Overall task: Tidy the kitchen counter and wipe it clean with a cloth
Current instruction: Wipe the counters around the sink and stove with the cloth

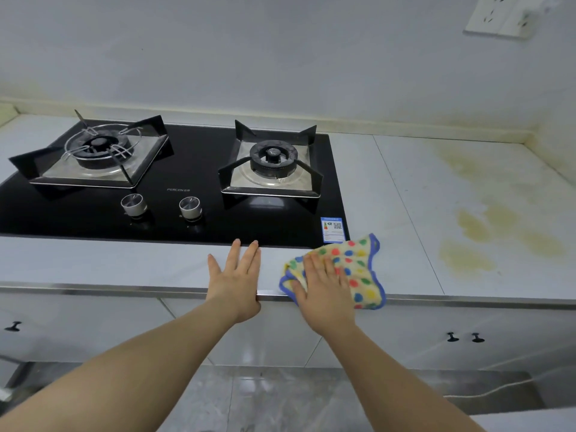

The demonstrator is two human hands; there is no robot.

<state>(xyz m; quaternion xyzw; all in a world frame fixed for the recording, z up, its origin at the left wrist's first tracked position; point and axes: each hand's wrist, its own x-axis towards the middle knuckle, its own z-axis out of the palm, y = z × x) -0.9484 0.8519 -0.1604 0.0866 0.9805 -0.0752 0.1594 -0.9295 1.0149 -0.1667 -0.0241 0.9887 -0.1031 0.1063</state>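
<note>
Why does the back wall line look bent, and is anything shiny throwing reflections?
Head view: the wide lens bows the wall line behind the counter and tilts the socket; light is soft and even, with faint shadows; the black hob glass mirrors its knobs; the cloth under the right hand is sharp.

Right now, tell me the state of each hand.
Left hand: open, flat on the counter, holding nothing.
Right hand: open, straight fingers pressing the spotted cloth onto the counter.

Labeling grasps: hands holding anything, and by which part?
Nothing gripped. Right hand presses flat on the dotted cloth, left side; left hand flat on the counter.
</note>
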